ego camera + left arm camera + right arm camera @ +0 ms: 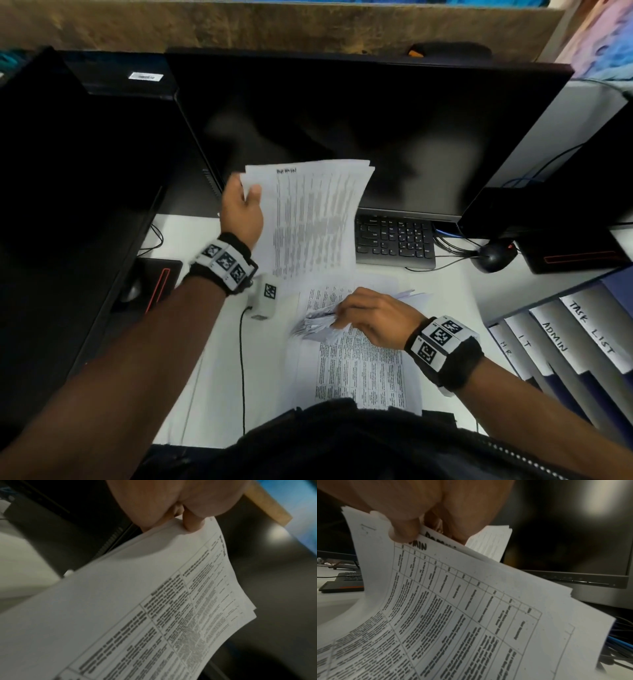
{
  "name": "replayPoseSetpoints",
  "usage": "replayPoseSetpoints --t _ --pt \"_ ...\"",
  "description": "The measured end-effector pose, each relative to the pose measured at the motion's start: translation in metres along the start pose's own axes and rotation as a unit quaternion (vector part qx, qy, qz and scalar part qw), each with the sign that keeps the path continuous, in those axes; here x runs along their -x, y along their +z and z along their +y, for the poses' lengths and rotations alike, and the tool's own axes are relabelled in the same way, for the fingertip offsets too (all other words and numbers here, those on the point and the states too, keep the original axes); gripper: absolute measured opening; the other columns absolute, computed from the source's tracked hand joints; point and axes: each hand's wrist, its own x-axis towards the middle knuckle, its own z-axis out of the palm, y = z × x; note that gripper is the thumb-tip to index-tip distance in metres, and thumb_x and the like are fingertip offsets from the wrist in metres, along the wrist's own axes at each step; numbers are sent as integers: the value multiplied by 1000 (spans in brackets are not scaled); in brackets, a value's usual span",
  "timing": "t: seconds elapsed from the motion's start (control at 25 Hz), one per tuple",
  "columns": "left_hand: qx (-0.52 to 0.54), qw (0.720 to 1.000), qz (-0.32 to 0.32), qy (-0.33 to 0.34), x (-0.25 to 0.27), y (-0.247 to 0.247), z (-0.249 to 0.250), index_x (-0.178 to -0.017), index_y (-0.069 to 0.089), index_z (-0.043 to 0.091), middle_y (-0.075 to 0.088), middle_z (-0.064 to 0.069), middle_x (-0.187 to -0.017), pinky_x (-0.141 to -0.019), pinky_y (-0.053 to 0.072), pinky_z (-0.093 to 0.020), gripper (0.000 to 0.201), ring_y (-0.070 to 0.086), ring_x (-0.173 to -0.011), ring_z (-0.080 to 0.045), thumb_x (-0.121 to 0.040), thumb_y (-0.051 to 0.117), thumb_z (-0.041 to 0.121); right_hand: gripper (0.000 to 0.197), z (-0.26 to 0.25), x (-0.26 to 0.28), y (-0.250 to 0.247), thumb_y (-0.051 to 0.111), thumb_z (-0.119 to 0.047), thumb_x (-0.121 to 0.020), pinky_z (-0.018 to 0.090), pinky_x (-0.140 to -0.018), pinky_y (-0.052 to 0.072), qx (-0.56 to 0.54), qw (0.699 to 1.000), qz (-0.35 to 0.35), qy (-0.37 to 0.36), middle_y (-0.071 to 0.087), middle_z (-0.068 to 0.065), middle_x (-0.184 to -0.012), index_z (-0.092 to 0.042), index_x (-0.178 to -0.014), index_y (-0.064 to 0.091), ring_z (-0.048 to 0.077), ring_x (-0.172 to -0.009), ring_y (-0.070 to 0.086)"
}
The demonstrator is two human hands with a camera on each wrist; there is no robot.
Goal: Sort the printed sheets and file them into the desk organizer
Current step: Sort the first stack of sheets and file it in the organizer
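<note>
Left hand (pixel 241 209) pinching a raised sheaf of sheets (pixel 310 219) by one corner, right hand (pixel 371 317) gripping lifted pages of the tabletop pile (pixel 363 373), organizer (pixel 561 339) at right; likely slippage, fanning or mixing of sorted pages from such loose corner holds.

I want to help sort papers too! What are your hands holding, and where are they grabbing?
The left hand pinches a raised sheaf of printed sheets at its top left corner. The right hand grips upturned sheets of the desk pile at their top edge.
</note>
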Motion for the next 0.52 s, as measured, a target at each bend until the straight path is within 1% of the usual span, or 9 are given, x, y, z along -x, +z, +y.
replayPoseSetpoints --t 0.04,0.12,0.16,0.28,0.36,0.4,0.44,0.48,0.52 --pt "21 999 5 25 -9 -6 10 -104 52 13 62 -2 -98 -92 51 -37 14 61 -91 -11 -95 45 6 33 0 0 -1 47 -6 -84 35 -76 53 -2 1000 4 5 63 -2 -110 -22 -106 66 19 -99 56" --pt "40 996 6 79 -22 -20 33 -102 50 10 62 2 -92 -84 51 -25 11 60 -84 -1 -95 43 5 35 1 -1 -2 49 -2 -82 34 -77 53 -4 1000 7 10 64 -2 -108 -22 -106 66 19 -99 56" --pt "55 993 1 101 -28 -28 43 -101 50 9 62 3 -92 -81 50 -24 9 60 -83 -1 -95 43 6 35 1 -3 -2 49 -2 -82 34 -77 53 -6 1000 6 13 64 -2 -108 -22 -106 66 20 -98 56" --pt "117 983 -24 137 -33 -54 68 -97 52 15 66 0 -96 -80 50 -34 8 62 -87 -13 -95 45 12 35 3 -7 -1 51 0 -84 32 -81 51 -12 999 -8 35 64 -3 -107 -21 -107 67 20 -98 56" --pt "144 974 -64 162 -29 -67 78 -99 54 16 67 -4 -100 -83 50 -42 10 62 -92 -21 -97 45 13 34 6 -9 -3 53 1 -85 30 -86 48 -18 998 -16 65 64 -3 -109 -20 -107 67 18 -101 55" --pt "155 969 -85 170 -24 -71 85 -102 54 14 68 -6 -103 -84 49 -46 12 62 -94 -25 -99 43 11 33 9 -11 -2 53 0 -86 27 -89 45 -32 996 -18 78 64 -4 -110 -21 -108 66 16 -102 54" --pt "170 965 -107 170 -18 -75 92 -105 53 11 68 -7 -105 -86 49 -48 14 63 -96 -27 -100 41 8 32 9 -13 -5 52 -3 -88 24 -92 42 -41 994 -21 97 63 -6 -111 -23 -109 66 13 -104 53" --pt "189 960 -126 163 -12 -77 98 -108 52 7 69 -7 -106 -86 50 -47 16 63 -97 -27 -100 38 4 31 11 -14 -8 52 -5 -89 20 -93 38 -51 993 -19 107 63 -9 -111 -24 -109 66 9 -104 52" --pt "212 954 -146 155 -7 -78 104 -110 50 3 69 -8 -107 -87 50 -46 19 63 -99 -27 -100 35 0 29 11 -17 -12 52 -8 -91 17 -92 36 -58 989 -28 135 62 -12 -109 -25 -109 65 6 -102 51"
